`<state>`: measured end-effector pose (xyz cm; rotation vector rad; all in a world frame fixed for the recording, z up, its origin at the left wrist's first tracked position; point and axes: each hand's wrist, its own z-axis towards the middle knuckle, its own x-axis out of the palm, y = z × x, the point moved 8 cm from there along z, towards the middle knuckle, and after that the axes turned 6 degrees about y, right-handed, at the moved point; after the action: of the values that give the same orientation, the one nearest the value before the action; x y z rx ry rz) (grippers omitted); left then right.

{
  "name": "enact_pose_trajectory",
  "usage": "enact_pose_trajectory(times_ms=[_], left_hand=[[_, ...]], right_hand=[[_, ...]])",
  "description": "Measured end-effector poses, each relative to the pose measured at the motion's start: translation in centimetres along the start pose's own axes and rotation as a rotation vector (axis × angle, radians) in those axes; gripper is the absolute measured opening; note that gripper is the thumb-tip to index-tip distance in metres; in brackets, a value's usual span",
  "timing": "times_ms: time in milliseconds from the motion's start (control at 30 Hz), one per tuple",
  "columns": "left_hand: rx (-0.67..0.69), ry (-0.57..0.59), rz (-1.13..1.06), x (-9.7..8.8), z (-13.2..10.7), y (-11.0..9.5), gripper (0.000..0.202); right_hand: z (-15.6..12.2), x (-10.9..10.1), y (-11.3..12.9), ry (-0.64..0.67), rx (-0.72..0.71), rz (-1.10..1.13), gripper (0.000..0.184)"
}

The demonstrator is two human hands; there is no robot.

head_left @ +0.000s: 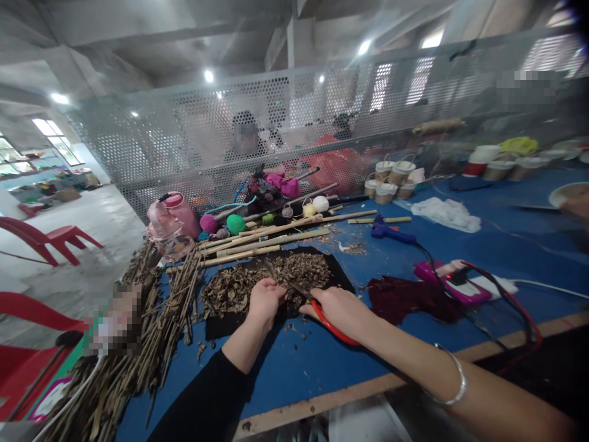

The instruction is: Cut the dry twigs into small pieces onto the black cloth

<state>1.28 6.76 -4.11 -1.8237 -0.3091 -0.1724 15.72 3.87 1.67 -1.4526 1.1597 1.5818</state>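
My right hand (338,310) grips red-handled scissors (329,323), their dark blades pointing left. Just left of the blades, my left hand (265,302) pinches what looks like a thin dry stalk (269,266); its lower end is hidden by the fingers. Beneath and beyond both hands, a heap of brown dried plant pieces (230,288) lies on a black cloth (339,277). Long dry stalks (151,344) are piled to the left of my left hand. A dark red cloth (405,298) lies right of the scissors.
A blue glue gun (391,231) and a purple-and-white power strip (478,288) with cables lie right. Bamboo sticks (276,239), yarn balls (236,224) and a pink jug (181,215) stand behind the heap. Paper cups (385,191) line the back, before a perforated metal screen (184,135).
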Motion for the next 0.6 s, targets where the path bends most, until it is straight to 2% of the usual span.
enact_pose_trajectory(times_ms=[133,233,367,433,600], left_hand=[[0.0,0.017,-0.023,0.2,-0.1,-0.3,0.037],[0.039,0.017,-0.119,0.1,0.0,-1.1,0.035],[0.037,-0.014,-0.258,-0.3,0.1,-1.2,0.033],[0.03,-0.026,-0.316,-0.4,0.2,-1.0,0.031],[0.032,0.06,-0.393,0.5,0.1,-1.0,0.026]], right_hand=[[0.1,-0.8,0.1,0.06,-0.026,0.176,0.049],[-0.1,-1.6,-0.3,0.077,0.003,0.256,0.046],[-0.6,-2.0,-1.0,0.063,0.082,0.232,0.046],[-0.9,-1.8,-0.8,0.061,0.07,0.213,0.049],[-1.0,-1.7,0.5,-0.033,0.028,0.174,0.057]])
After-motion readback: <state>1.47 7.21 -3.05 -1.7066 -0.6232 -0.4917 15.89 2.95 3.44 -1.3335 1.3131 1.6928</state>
